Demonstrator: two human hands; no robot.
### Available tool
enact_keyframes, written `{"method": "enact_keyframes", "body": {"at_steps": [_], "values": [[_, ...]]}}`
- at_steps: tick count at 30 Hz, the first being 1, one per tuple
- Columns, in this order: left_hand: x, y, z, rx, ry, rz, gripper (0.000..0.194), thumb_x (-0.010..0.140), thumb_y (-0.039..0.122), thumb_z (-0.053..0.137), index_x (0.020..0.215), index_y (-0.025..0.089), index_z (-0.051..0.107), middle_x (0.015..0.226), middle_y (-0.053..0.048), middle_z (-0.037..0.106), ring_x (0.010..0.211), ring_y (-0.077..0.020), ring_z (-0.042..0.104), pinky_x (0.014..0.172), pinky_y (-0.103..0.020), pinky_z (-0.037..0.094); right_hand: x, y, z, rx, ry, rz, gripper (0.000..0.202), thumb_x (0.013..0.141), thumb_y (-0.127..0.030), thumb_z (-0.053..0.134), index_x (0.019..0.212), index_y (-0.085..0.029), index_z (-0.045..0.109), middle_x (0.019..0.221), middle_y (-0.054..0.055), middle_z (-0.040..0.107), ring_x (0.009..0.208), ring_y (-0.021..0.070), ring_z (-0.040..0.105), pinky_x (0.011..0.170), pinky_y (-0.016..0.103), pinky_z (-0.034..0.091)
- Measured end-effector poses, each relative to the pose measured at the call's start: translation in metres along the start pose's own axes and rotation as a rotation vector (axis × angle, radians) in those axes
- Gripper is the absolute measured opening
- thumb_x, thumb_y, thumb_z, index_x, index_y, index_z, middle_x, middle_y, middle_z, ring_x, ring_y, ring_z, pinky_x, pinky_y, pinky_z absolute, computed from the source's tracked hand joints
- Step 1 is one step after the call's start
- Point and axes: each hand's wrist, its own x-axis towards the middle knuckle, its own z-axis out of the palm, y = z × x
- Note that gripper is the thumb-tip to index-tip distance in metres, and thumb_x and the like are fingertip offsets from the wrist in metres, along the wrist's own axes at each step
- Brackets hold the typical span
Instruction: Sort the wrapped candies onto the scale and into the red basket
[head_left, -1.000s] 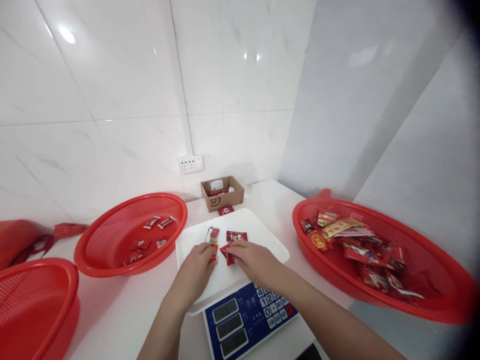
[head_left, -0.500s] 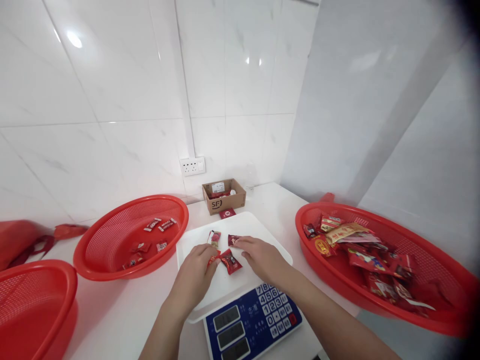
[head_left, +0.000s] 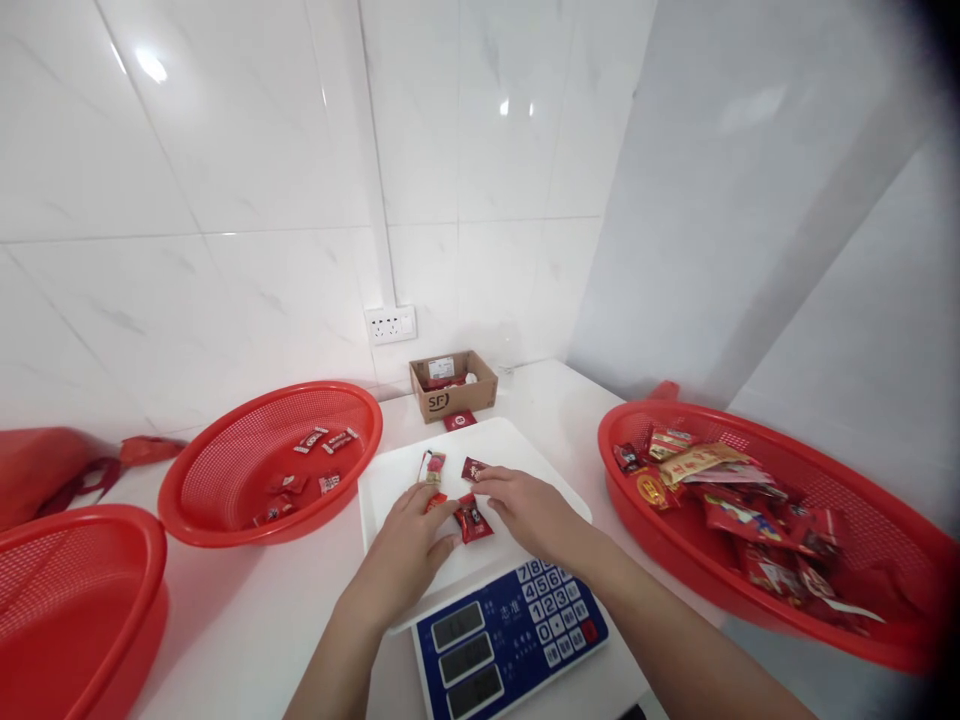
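Note:
A digital scale [head_left: 487,685] with a white weighing tray [head_left: 525,455] stands in front of me, several wrapped sweets on the tray. My left hand [head_left: 409,545] lies over the tray's left side, fingers apart, partly covering an orange-red packet [head_left: 436,499]. Just beyond its fingertips is a pink and green wrapped sweet [head_left: 435,467]. Between my hands rests a red wrapped sweet [head_left: 474,522], close to both. My right hand [head_left: 532,512] has its fingers stretched out, the tips at a dark red packet [head_left: 472,468]; whether they touch it I cannot tell.
At right, a red basket [head_left: 637,540] holds many wrapped snacks. On the left stand another red basket [head_left: 176,490] with several small sweets and a nearer red basket [head_left: 150,590]. A cardboard box [head_left: 457,400] is by the wall, a dark red packet [head_left: 460,420] before it.
My left hand has opened, its thumb moving away from its fingers. The red sweet has turned slightly between my hands. The whole view has shifted a little.

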Motion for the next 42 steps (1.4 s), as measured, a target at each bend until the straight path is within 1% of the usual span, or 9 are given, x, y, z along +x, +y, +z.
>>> {"method": "enact_keyframes", "body": {"at_steps": [3,8,11,18,20,25,31,36,42], "values": [[0.001,-0.003,0.003,-0.002,0.041,-0.029,0.04,0.087,0.026,0.051,0.127,0.023,0.051,0.133,-0.011,0.048,0.127,-0.0268,0.041,0.103,-0.045,0.037,-0.003,-0.011,0.0,0.068,-0.043,-0.12,0.036,0.088,-0.013,0.041,0.112,-0.022,0.066,0.125,0.006,0.059,0.111,0.0206,0.057,0.094,0.033,0.045],[0.005,-0.012,0.008,0.048,-0.016,-0.107,0.049,0.089,0.034,0.049,0.135,0.021,0.043,0.149,-0.012,0.032,0.14,-0.0325,0.015,0.108,-0.057,0.023,-0.005,-0.015,0.003,0.059,-0.11,-0.164,0.037,0.087,-0.01,0.042,0.112,-0.021,0.066,0.122,0.005,0.062,0.107,0.0205,0.059,0.092,0.032,0.046],[0.005,-0.013,0.008,0.056,-0.058,-0.108,0.047,0.09,0.04,0.047,0.132,0.02,0.046,0.145,-0.011,0.04,0.139,-0.0329,0.019,0.109,-0.057,0.022,-0.005,-0.013,0.003,0.054,-0.106,-0.148,0.037,0.087,-0.011,0.042,0.113,-0.021,0.066,0.122,0.005,0.062,0.107,0.0208,0.059,0.092,0.032,0.046],[0.003,-0.007,0.002,0.032,-0.029,-0.054,0.034,0.089,0.035,0.048,0.12,0.021,0.056,0.136,-0.01,0.051,0.133,-0.0294,0.034,0.108,-0.051,0.03,-0.003,-0.009,0.004,0.079,-0.074,-0.151,0.036,0.086,-0.011,0.042,0.111,-0.021,0.066,0.119,0.004,0.064,0.105,0.0196,0.059,0.091,0.032,0.046],[0.004,-0.007,0.003,0.032,-0.004,-0.055,0.036,0.09,0.033,0.048,0.123,0.02,0.053,0.138,-0.012,0.048,0.133,-0.0282,0.034,0.107,-0.05,0.031,-0.003,-0.007,0.005,0.086,-0.054,-0.14,0.037,0.087,-0.012,0.041,0.114,-0.023,0.065,0.12,0.004,0.062,0.108,0.0196,0.058,0.092,0.032,0.045],[0.006,-0.011,0.009,0.051,0.0,-0.106,0.046,0.088,0.035,0.051,0.131,0.02,0.045,0.148,-0.014,0.033,0.139,-0.0333,0.02,0.107,-0.056,0.026,-0.006,-0.004,0.003,0.083,-0.037,-0.103,0.038,0.088,-0.013,0.04,0.117,-0.025,0.063,0.122,0.004,0.061,0.112,0.0203,0.055,0.095,0.034,0.043],[0.002,-0.005,-0.001,0.065,-0.016,-0.103,0.036,0.087,0.029,0.052,0.121,0.02,0.052,0.14,-0.012,0.044,0.135,-0.0314,0.031,0.106,-0.052,0.028,0.013,-0.014,-0.004,-0.123,-0.052,-0.11,0.04,0.086,-0.008,0.04,0.119,-0.022,0.06,0.124,0.005,0.06,0.111,0.0216,0.054,0.091,0.032,0.045],[-0.001,0.003,-0.013,0.067,0.017,-0.114,0.028,0.089,0.016,0.038,0.107,0.02,0.059,0.113,-0.01,0.06,0.106,-0.0243,0.055,0.09,-0.039,0.045,0.051,-0.021,-0.003,-0.233,-0.089,-0.118,0.052,0.075,-0.001,0.046,0.122,-0.022,0.057,0.123,0.006,0.059,0.102,0.0257,0.056,0.074,0.032,0.049],[0.001,0.002,-0.01,0.072,0.005,-0.122,0.031,0.085,0.009,0.039,0.1,0.019,0.064,0.098,-0.009,0.062,0.096,-0.0235,0.058,0.082,-0.035,0.046,0.064,-0.023,0.007,-0.275,-0.149,-0.138,0.045,0.072,-0.002,0.053,0.112,-0.019,0.064,0.112,0.009,0.065,0.095,0.0276,0.057,0.069,0.033,0.048]]}}
